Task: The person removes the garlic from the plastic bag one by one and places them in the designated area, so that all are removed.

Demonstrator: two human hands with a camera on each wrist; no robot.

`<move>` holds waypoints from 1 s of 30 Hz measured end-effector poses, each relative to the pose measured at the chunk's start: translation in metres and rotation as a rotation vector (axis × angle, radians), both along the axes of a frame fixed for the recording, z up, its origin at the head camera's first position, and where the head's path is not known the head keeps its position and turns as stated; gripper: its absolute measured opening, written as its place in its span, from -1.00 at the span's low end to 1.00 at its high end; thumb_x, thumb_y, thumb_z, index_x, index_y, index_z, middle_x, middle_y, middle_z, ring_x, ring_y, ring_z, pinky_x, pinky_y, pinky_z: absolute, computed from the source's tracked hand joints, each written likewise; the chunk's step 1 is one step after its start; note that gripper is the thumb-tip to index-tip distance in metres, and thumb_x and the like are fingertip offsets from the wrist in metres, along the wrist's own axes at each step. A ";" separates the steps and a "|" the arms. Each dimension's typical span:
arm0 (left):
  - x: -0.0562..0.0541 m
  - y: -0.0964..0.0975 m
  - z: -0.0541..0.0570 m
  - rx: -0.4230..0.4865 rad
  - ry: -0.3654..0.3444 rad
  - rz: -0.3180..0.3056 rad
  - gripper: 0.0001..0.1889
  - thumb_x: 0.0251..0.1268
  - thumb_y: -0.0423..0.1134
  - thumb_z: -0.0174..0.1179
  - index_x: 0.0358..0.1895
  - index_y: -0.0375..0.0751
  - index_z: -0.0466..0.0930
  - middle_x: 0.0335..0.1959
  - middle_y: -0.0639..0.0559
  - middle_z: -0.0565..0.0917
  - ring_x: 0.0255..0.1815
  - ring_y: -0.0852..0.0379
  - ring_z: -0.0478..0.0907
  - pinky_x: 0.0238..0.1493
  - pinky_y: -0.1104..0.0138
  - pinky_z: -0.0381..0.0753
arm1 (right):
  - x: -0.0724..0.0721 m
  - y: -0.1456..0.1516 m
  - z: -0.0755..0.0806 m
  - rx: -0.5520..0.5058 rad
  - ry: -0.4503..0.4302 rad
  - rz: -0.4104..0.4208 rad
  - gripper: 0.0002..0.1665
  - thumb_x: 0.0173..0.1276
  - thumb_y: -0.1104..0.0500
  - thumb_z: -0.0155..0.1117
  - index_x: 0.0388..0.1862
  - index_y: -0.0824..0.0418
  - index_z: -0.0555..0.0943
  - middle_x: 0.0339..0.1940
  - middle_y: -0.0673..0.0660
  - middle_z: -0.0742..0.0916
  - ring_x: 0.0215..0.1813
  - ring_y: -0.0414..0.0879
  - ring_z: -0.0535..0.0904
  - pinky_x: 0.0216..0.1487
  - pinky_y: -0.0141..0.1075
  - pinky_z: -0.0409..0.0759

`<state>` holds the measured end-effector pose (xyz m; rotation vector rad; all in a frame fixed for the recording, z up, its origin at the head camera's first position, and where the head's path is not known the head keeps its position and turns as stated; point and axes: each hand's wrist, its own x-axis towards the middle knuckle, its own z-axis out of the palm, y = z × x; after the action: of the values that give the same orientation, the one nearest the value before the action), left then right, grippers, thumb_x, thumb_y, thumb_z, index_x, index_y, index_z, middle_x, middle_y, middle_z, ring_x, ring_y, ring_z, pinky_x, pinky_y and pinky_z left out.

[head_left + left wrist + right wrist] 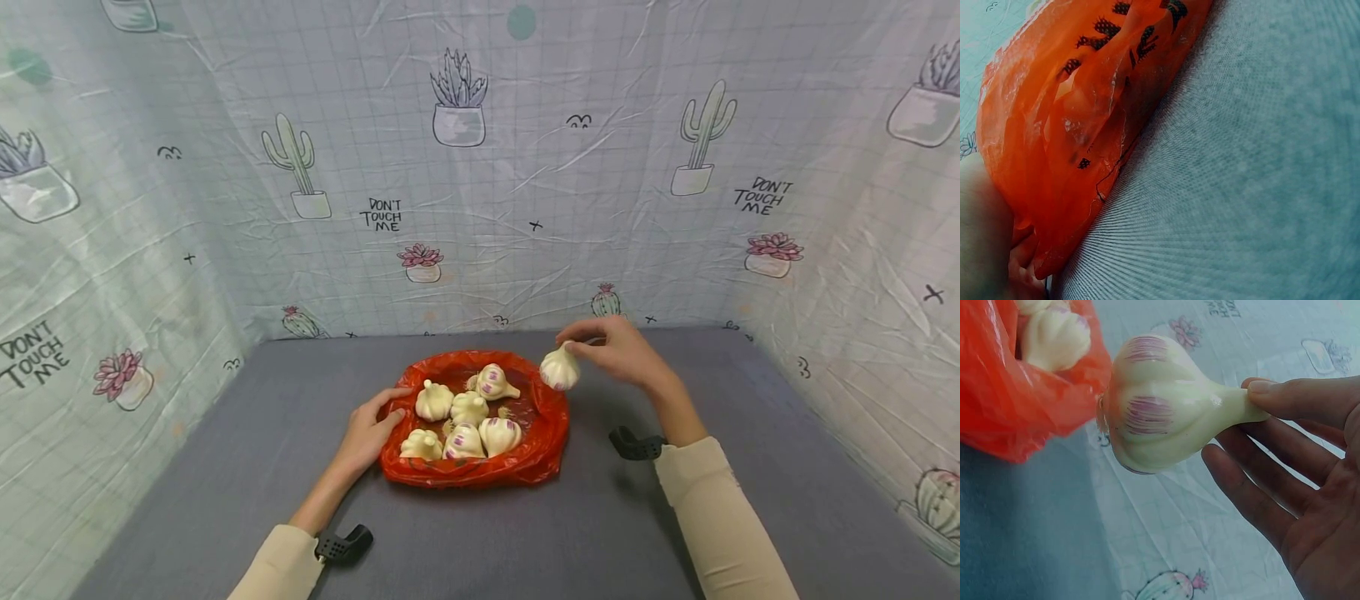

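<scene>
My right hand (pixel 618 350) pinches a garlic bulb (pixel 560 368) by its stem, thumb against fingertips, at the right rim of a red plastic bag (pixel 551 437). In the right wrist view the bulb (pixel 1154 406) lies sideways, pale and glossy with purple streaks, its root end towards the bag. Over at the bag's left rim, my left hand (pixel 367 433) grips the edge with thumb and fingers. Several more garlic bulbs (pixel 468 409) sit inside the open bag. The left wrist view has the bag's side (pixel 1054 144), with dark print, and hides most of that hand.
The bag stands on a grey table (pixel 300 400). Behind and along both sides hangs a pale sheet (pixel 510 183) printed with cacti and lettering. A black wrist strap (pixel 637 444) sits on the right wrist and another strap (pixel 345 543) on the left.
</scene>
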<state>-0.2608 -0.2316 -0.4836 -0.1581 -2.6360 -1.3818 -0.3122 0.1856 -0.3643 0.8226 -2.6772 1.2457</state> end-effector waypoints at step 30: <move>0.000 0.001 0.001 0.000 -0.007 -0.002 -0.62 0.48 -0.27 0.18 0.29 0.03 0.64 0.39 -0.13 0.59 0.49 -0.16 0.43 0.47 -0.11 0.37 | -0.024 0.039 -0.036 0.202 -0.012 -0.119 -0.76 0.50 0.23 0.27 0.02 0.24 0.77 -0.02 0.23 0.83 0.10 0.22 0.71 0.09 0.11 0.66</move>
<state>-0.2603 -0.2309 -0.4827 -0.1562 -2.6421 -1.3854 -0.3365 0.2250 -0.4003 0.6654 -2.8483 0.9704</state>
